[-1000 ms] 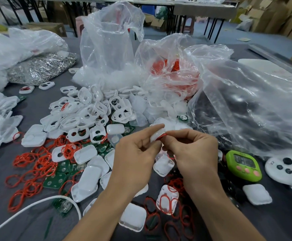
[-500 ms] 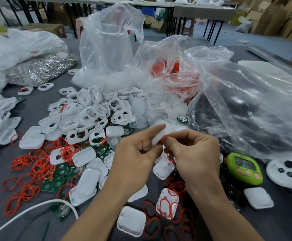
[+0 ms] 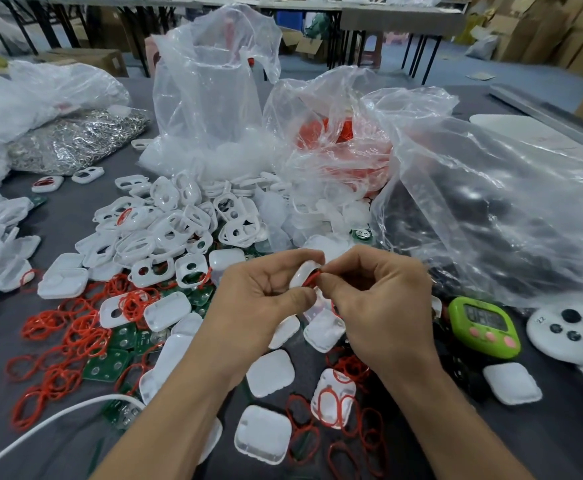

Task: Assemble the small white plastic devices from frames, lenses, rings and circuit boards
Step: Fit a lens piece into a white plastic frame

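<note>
At the centre of the frame, above the grey surface (image 3: 543,441), the left hand (image 3: 266,299) holds a small white rounded plastic frame (image 3: 304,271) pinched between curled thumb and forefinger. The frame is seen nearly edge-on and tilted, its long axis rising from lower left to upper right; which face looks at the camera cannot be told. The right hand (image 3: 383,306) meets it from the right, its curled fingers (image 3: 331,282) pinching a thin red rubber ring (image 3: 312,279) against the frame's lower edge. At centre left lies a heap of white open frames (image 3: 172,233), below it loose red rings (image 3: 58,344) over green circuit boards (image 3: 106,367). A lime-green digital timer (image 3: 484,327) sits at right.
</note>
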{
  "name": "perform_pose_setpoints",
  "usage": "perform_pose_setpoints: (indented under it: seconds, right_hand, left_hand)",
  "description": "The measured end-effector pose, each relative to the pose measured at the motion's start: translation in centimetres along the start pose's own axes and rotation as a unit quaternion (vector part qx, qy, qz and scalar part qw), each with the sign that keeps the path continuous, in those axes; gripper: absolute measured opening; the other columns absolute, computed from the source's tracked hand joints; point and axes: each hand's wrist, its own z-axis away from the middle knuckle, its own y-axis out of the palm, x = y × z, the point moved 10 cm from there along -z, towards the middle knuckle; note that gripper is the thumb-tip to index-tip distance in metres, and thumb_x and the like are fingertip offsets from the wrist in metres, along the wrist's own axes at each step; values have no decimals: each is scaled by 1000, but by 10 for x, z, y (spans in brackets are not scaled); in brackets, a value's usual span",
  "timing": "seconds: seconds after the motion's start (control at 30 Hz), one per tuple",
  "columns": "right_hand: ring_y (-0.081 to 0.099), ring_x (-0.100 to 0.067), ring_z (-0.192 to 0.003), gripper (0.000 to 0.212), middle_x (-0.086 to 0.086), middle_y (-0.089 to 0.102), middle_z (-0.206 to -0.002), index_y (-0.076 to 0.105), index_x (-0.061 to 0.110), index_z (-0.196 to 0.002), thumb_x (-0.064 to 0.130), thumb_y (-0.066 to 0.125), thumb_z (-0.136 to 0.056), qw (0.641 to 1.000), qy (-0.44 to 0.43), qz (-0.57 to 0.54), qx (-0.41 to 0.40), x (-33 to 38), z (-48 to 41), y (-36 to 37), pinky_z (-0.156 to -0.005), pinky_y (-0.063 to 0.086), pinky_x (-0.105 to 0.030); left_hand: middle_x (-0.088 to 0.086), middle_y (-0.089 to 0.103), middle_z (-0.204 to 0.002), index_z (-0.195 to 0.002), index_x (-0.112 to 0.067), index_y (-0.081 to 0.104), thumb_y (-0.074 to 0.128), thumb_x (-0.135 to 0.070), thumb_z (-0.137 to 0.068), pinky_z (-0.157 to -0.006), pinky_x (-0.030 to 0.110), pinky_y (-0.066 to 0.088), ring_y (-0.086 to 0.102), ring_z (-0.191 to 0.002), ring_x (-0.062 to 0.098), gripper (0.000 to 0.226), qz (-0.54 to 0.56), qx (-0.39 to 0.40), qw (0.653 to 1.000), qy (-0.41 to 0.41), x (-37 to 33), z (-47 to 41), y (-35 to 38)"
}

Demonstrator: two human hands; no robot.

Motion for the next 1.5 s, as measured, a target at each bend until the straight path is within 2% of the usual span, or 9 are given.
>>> perform_pose_setpoints:
  seconds: [0.17,0.3,0.4,0.53,0.73,0.87,0.97,1.27,1.5]
  right_hand:
    - [64,-13,-57,14,10,69,-62,78,22,-78,10,83,-84,991,-72,97,-51,14,10,1,-53,49,-23]
    - [63,-12,-61,6,6,72,-66,80,16,-82,11,76,-83,976,-132,153,-77,30,17,4,-56,48,-21]
    - [68,-13,-68,7,1,76,-75,80,9,-83,6,74,-82,966,-173,181,-70,42,21,12,-64,53,-26]
    - [74,-16,-74,13,-1,79,-85,82,8,-91,3,74,-82,960,-187,194,-71,44,22,13,-72,55,-25]
    - [71,-7,-90,22,7,78,-100,82,13,-103,3,71,-88,976,-144,156,-48,33,20,17,-85,50,-10]
    - [75,-13,-72,27,1,79,-79,81,19,-73,-8,85,-72,983,83,-161,40,-16,-4,13,-70,56,-20]
    - [71,-14,-66,22,-5,77,-76,77,18,-75,0,89,-69,956,177,-211,98,-33,-2,23,-60,52,-22]
    - [76,-20,-69,23,-9,79,-81,67,13,-89,1,85,-80,955,157,-229,103,-25,2,26,-57,53,-17]
    - [78,-29,-73,20,-4,79,-79,68,25,-88,12,84,-86,978,119,-158,60,-20,6,28,-68,65,-36]
  left_hand:
    - [8,77,-77,-112,-18,78,67,14,-88,-81,37,59,69,-76,20,42,-30,-60,998,3,6,1,-3]
    - [40,63,-84,-111,-25,79,71,9,-89,-85,59,55,61,-79,26,42,-28,-90,996,5,9,2,-6]
    - [13,80,-91,-116,-15,77,68,12,-90,-78,26,60,77,-92,20,39,8,-96,995,8,10,3,-9]
    - [6,81,-96,-116,-13,75,65,16,-89,-79,18,57,78,-95,19,40,35,-95,995,2,11,3,-7]
    - [9,80,-97,-108,-15,79,63,16,-89,-85,29,61,77,-97,28,39,51,-111,993,-3,6,4,-12]
    - [15,80,-96,-106,-8,80,63,19,-85,-89,37,62,75,-98,37,38,36,-79,996,-26,6,3,-12]
    - [17,79,-97,-104,-7,80,63,18,-85,-88,36,62,75,-96,36,36,23,-42,998,-34,4,3,-8]
    - [12,80,-87,-95,-17,83,69,0,-91,-75,27,60,77,-79,23,22,9,-49,999,-8,-4,4,-6]
    - [15,79,-84,-90,-10,82,66,9,-89,-65,26,60,78,-76,28,25,14,-98,995,0,-3,3,-12]
